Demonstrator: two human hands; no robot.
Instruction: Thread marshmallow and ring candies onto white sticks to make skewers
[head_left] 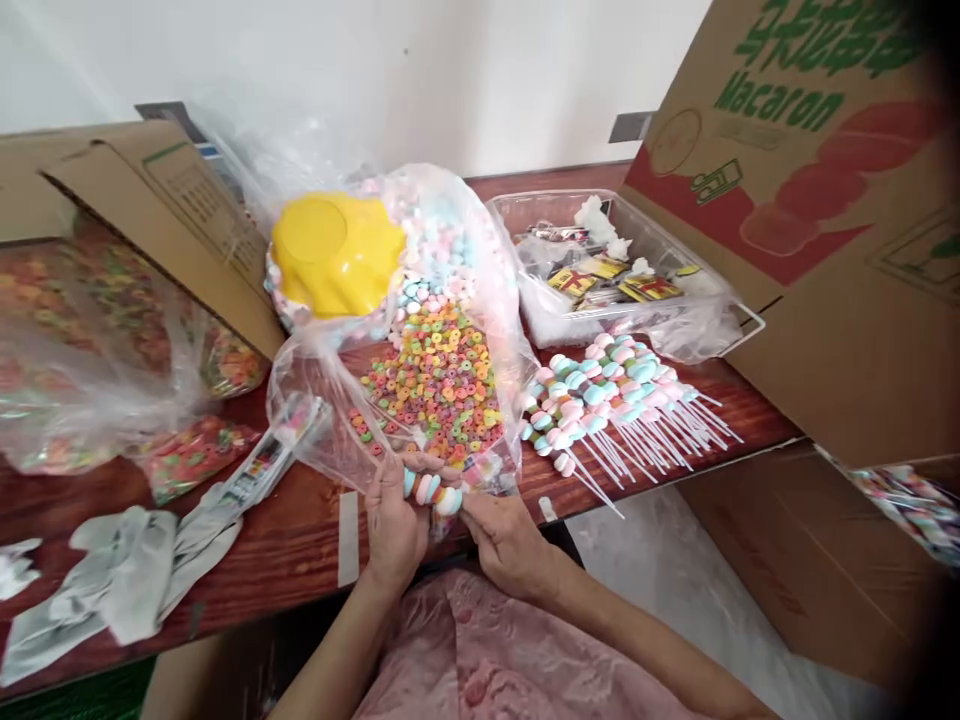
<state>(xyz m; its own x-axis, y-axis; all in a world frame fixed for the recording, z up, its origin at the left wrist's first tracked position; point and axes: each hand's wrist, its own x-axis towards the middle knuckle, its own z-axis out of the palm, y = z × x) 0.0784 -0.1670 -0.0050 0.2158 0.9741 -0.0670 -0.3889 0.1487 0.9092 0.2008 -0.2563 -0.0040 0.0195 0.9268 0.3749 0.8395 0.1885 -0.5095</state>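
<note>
1. The candy row is low in the middle, between the two hands, near the front edge of the surface.
2. The left hand is curled around one end of the row and holds it. The right hand has its fingertips close together at the other end; I cannot tell if they pinch the candy or a stick.
3. The row looks very light. Its fat pink, blue and white bits look soft, so a hard squeeze could squash them. They look dry, so they should not slip much.
4. A good hold is a gentle one on the sides, or on a stick if there is one.
5. Just past the hands is a thin, crinkly, see-through bag. In it are little rings with holes, bright and likely harder, and round, puffy candies.
6. A shiny yellow bowl with wavy sides lies upside down on the puffy candies.
7. To the right is a pile of candy sticks, with plump tops and thin, straight white ends.
</note>
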